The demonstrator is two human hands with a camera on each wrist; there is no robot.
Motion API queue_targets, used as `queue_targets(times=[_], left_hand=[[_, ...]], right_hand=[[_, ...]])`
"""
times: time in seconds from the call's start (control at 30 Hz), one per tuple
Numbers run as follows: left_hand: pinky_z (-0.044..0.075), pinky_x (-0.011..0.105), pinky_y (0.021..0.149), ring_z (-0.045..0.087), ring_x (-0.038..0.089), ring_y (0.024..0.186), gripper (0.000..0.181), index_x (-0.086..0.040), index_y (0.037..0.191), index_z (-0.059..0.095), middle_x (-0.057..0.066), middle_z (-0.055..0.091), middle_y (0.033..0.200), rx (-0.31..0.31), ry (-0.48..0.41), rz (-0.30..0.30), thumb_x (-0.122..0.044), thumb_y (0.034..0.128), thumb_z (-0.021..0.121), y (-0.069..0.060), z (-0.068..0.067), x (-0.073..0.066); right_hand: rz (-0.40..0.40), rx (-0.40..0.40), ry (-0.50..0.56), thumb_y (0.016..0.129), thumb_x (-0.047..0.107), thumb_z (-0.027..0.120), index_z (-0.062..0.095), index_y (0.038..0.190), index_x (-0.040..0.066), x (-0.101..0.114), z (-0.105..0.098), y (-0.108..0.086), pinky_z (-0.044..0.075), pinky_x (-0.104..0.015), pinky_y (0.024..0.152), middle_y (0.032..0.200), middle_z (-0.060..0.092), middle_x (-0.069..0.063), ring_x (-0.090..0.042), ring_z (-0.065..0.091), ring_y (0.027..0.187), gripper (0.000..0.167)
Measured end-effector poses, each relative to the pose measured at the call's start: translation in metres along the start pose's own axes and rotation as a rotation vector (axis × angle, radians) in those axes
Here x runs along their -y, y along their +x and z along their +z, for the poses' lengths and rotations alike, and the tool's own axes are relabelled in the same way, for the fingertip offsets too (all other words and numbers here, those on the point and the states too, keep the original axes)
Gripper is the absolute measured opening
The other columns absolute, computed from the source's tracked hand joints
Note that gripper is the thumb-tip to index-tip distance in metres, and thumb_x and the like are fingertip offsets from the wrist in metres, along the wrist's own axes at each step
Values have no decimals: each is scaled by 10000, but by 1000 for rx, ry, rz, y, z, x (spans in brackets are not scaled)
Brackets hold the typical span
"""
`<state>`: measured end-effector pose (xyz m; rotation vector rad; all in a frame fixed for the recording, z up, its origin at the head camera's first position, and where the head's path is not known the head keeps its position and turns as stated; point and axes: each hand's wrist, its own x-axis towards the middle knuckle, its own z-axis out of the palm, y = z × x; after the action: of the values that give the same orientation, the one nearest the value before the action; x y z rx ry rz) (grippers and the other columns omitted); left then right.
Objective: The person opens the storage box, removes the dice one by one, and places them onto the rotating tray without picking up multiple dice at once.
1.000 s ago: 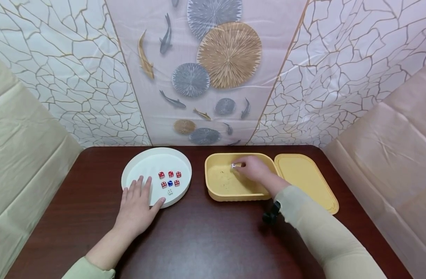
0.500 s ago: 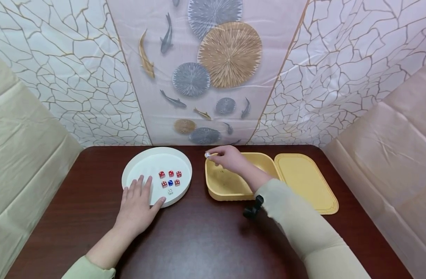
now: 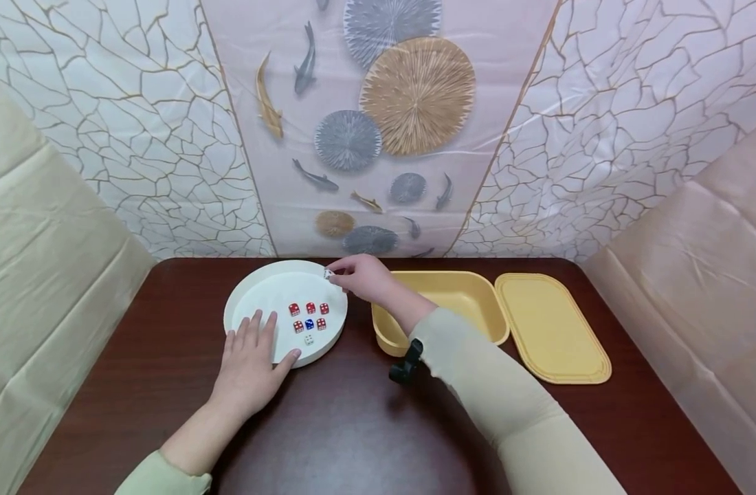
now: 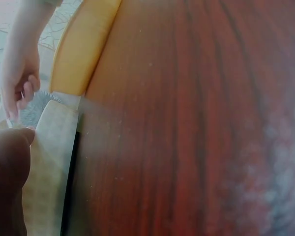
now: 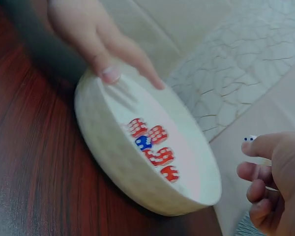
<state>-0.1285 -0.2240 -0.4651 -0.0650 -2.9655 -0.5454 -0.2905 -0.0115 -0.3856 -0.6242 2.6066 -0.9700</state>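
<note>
Several red dice, a blue die and a white die lie grouped on the floor of a round white tray. My left hand rests over the tray's near left rim, fingers spread, thumb at the front edge. Above the tray's far right rim, my right hand pinches another white die between thumb and fingertips. In the right wrist view, dark pips show on that die, mostly covered by the fingers. The white die in the tray cannot be made out there.
Right of the tray stands a yellow rectangular box, partly hidden by the right forearm. Its yellow lid lies flat beside it. Everything stands on a dark wood table, with a patterned cloth hanging behind.
Holding the white die, my right hand has moved left from inside the yellow box to the tray's far right rim. The left hand and the dice in the tray keep their places.
</note>
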Motion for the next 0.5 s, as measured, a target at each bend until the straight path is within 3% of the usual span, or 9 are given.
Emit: queue_targets(times=[0.27, 0.5], left_hand=[[83, 627, 1161, 151, 463, 1456, 840, -17, 1543, 278, 263, 224, 1577, -4, 7, 0, -520, 944, 585, 1, 0, -2], [105, 628, 1156, 175, 465, 1448, 829, -17, 1537, 293, 266, 250, 1565, -16, 17, -4, -507, 943, 599, -1, 0, 0]], right_hand=[[-15, 12, -425, 977, 340, 632, 700, 1248, 302, 7, 23, 20, 507, -324, 894, 1211, 674, 86, -118, 606, 1105, 283], [-23, 84, -642, 991, 341, 611, 696, 1250, 320, 11, 40, 31, 513, -347, 915, 1292, 642, 105, -122, 575, 1191, 274]])
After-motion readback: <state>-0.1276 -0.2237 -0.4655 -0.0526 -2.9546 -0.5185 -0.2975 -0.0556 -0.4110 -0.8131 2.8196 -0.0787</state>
